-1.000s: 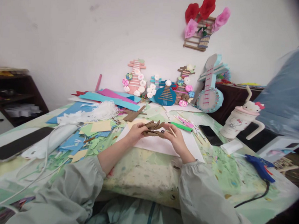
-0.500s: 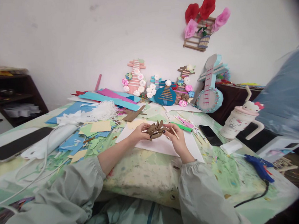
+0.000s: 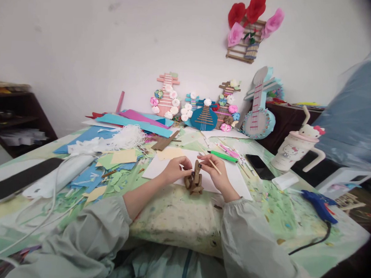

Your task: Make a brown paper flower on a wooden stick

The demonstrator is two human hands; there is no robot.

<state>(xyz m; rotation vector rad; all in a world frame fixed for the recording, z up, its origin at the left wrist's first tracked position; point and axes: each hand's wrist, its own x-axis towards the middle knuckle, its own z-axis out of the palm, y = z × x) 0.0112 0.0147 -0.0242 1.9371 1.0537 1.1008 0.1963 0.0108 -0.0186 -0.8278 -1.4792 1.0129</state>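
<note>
Paper (image 3: pixel 197 185), brown and curled into a bunch, is between our two hands, by the near edge of the white sheet (image 3: pixel 156 166). Our left hand (image 3: pixel 175 170) pinches its side, while our right hand (image 3: pixel 216 174) grips a thin stick (image 3: pixel 216 169) with fingertips near the tall curl. We seem to be shaping the curls; next calls for a soft, steady pinch. We can't tell if the bunch touches the table (image 3: pixel 175 215), and our fingers hide some of it.

With left hand (image 3: pixel 175 171) and right hand (image 3: pixel 220 179) we hold brown paper (image 3: pixel 196 179) over the desk (image 3: pixel 175 215), a stick (image 3: pixel 215 167) in the right.
</note>
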